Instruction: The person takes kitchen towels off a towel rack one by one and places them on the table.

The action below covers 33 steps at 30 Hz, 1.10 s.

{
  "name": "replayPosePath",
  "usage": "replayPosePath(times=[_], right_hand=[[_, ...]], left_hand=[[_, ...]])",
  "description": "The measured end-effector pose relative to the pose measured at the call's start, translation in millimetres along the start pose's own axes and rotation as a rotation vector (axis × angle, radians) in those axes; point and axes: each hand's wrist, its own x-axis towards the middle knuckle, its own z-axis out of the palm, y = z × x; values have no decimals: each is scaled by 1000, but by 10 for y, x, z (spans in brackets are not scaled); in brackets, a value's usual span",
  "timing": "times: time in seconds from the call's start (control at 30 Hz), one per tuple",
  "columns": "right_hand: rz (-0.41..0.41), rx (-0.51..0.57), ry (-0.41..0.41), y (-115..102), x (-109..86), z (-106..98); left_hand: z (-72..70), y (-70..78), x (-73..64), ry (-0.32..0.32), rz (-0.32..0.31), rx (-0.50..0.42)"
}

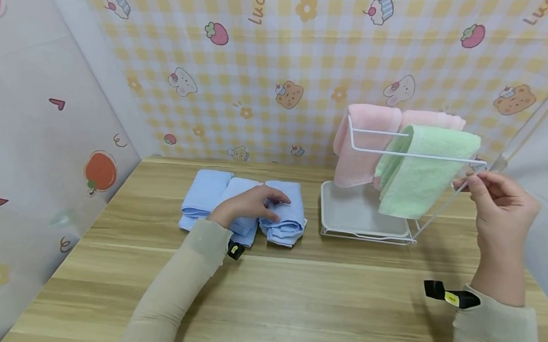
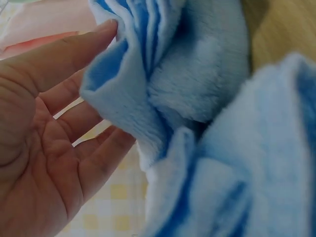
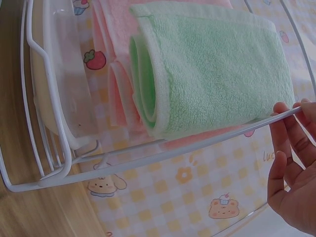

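Note:
My left hand point(image 1: 251, 201) reaches over the rightmost of 3 folded light blue towels point(image 1: 291, 195), fingers loosely bent. In the left wrist view, the thumb point(image 2: 74, 52) touches the edge of a blue towel point(image 2: 123, 94), and the other fingertips are hidden behind the cloth. My right hand point(image 1: 509, 209) pinches a side wire of a white wire towel rack point(image 1: 372, 151), as the right wrist view also shows at the rail point(image 3: 197, 146). Over the rack hang a folded green towel point(image 1: 436, 174) in front and pink towels point(image 1: 363, 155) behind.
A pale tray point(image 1: 365, 207) sits in the base of the rack. Two other folded blue towels point(image 1: 208, 188) lie at the left on the wooden table point(image 1: 295, 296). A patterned cloth wall point(image 1: 261, 51) stands behind the table.

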Motion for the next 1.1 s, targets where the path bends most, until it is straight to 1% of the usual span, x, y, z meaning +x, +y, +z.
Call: replayPosePath(times=[0.1, 0.2, 0.3, 0.4, 0.5, 0.63, 0.73, 0.83, 0.93, 1.1], right_hand=[[1, -9, -3, -3, -9, 6], [3, -6, -3, -2, -19, 9], [4, 20, -1, -2, -23, 14], [5, 34, 5, 0, -22, 20], [6, 37, 12, 3, -20, 21], [-1, 17, 3, 2, -15, 10], [-9, 4, -4, -4, -7, 11], [-6, -5, -3, -8, 2, 20], [0, -8, 0, -4, 7, 26], [-11, -11, 1, 8, 7, 15]], left_hand=[[-1, 45, 6, 9, 22, -13], [-26, 136, 12, 27, 52, -24], [-74, 273, 15, 55, 83, -33], [-145, 446, 17, 84, 124, -43], [-225, 633, 17, 119, 189, -52], [-315, 881, 16, 189, 310, -85], [-350, 1049, 17, 238, 389, -102], [-355, 1193, 11, 271, 439, -94], [-353, 1314, 26, 290, 479, -92], [-384, 1509, 122, 318, 538, -99]])
